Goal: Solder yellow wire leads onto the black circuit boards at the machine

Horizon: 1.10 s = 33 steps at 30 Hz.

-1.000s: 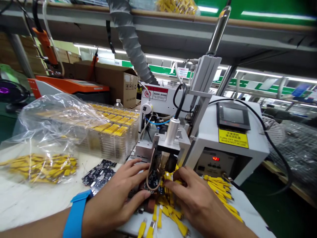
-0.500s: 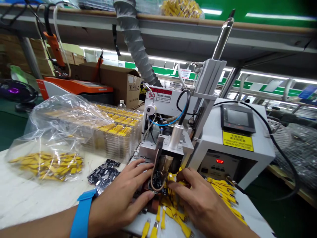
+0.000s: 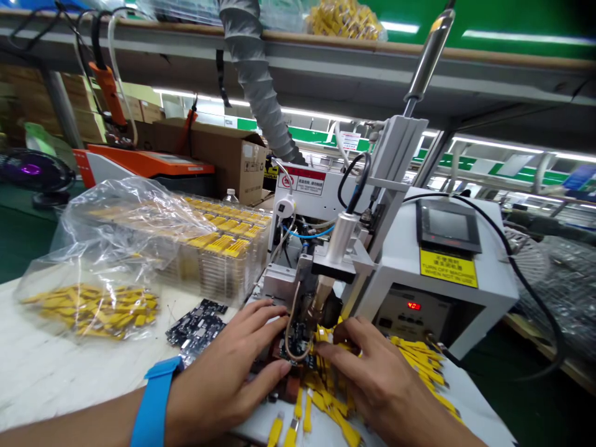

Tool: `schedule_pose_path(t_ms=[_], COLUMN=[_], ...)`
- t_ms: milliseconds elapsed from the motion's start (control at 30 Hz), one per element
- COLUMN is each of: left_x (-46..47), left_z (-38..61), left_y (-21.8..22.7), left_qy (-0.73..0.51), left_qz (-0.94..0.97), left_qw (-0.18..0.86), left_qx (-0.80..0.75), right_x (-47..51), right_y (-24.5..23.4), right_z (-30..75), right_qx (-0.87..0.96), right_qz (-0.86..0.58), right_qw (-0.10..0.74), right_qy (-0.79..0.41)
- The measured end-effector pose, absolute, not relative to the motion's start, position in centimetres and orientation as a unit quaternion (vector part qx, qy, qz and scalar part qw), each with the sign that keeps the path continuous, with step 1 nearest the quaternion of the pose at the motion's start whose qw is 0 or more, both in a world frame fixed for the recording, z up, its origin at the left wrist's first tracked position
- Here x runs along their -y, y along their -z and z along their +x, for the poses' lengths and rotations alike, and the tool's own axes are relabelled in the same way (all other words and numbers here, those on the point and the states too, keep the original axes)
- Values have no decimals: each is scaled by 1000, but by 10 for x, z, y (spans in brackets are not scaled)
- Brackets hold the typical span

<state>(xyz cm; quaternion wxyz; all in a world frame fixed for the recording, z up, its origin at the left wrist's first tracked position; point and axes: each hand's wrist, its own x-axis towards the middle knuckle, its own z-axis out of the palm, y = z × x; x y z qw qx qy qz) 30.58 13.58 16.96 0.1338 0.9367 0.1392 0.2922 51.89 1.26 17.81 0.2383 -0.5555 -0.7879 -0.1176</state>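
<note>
My left hand (image 3: 237,366), with a blue wrist strap (image 3: 156,397), lies with fingers stretched and apart at the left side of a machine's fixture. Its thumb tip rests by the near edge of a black circuit board (image 3: 298,340) in that fixture. On the other side, my right hand (image 3: 377,372) has its thumb and index finger pinched at a yellow cable (image 3: 325,334) beside the board; the curled fingers partly hide it. Above the board comes down the machine's metal soldering head (image 3: 321,295), with a curved tube in front. More yellow cables (image 3: 333,410) lie below the hands.
Black circuit boards (image 3: 198,326) are piled left of my left hand. Behind them stand a plastic bag of yellow cables (image 3: 93,307) and stacked clear trays (image 3: 223,267). At right are a control box (image 3: 451,248) and a heap of yellow cables (image 3: 421,363).
The machine's head and its silver cylinder have risen slightly, and the rod at the top has moved up. Both hands stay in nearly the same place.
</note>
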Motion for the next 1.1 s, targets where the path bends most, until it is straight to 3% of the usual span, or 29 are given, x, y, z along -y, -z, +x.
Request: schedule_pose_path(t_ms=[800,1100], left_x=[-138,-140], left_z=[308,308], left_y=[-171,-171], left_qy=[-271,-288], left_qz=[945,942], left_qw=[124,108], left_qx=[-135,-134], right_x=[-13,-9], right_y=[-174,-186], right_z=[523,549], right_qx=[769,648], right_qz=[-561,-748], right_qw=[302,142], right_qy=[58,9])
